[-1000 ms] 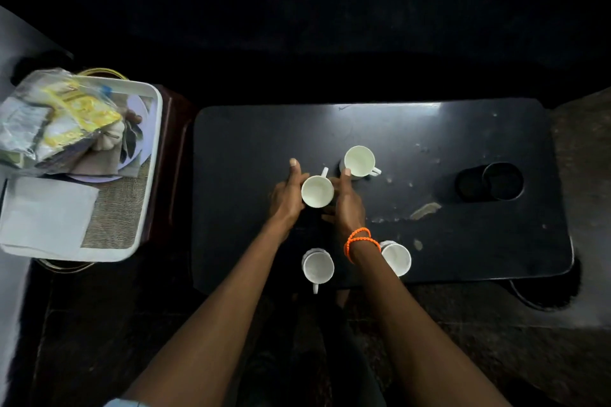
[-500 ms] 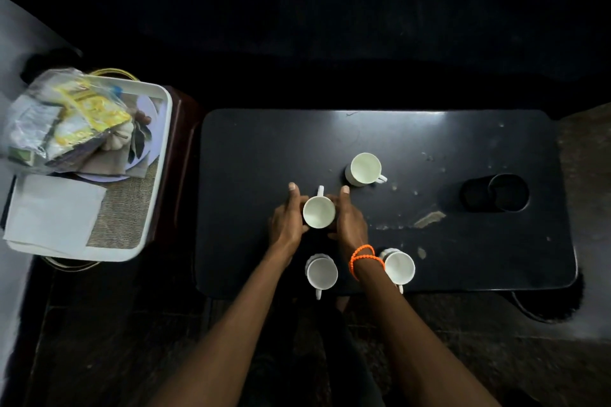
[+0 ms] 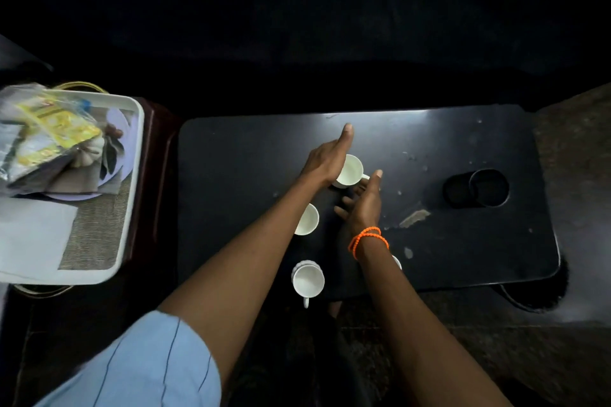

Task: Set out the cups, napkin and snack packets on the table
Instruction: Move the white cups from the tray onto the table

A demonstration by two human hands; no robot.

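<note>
Several white cups stand on the black table (image 3: 238,175). My left hand (image 3: 325,158) lies flat with fingers straight against the left side of the far cup (image 3: 351,171). My right hand (image 3: 362,205), with orange beads on its wrist, is stretched out on the cup's near right side by the handle. Neither hand is closed around it. Another cup (image 3: 310,220) is partly hidden by my left forearm. A third cup (image 3: 308,281) stands at the near edge. Only a sliver of one more cup (image 3: 396,262) shows beside my right wrist. Yellow snack packets (image 3: 49,132) and a white napkin (image 3: 29,235) lie in the tray (image 3: 134,182) at the left.
The tray sits on a dark red stand left of the table and holds a woven mat (image 3: 96,235) and a plate under the packets. A round cup-holder recess (image 3: 476,188) is sunk into the table's right part. Pale scuff marks spot the tabletop near it.
Both hands left the middle cup and moved forward to flank the far cup. The middle cup now stands alone under my left forearm. The camera shifted closer.
</note>
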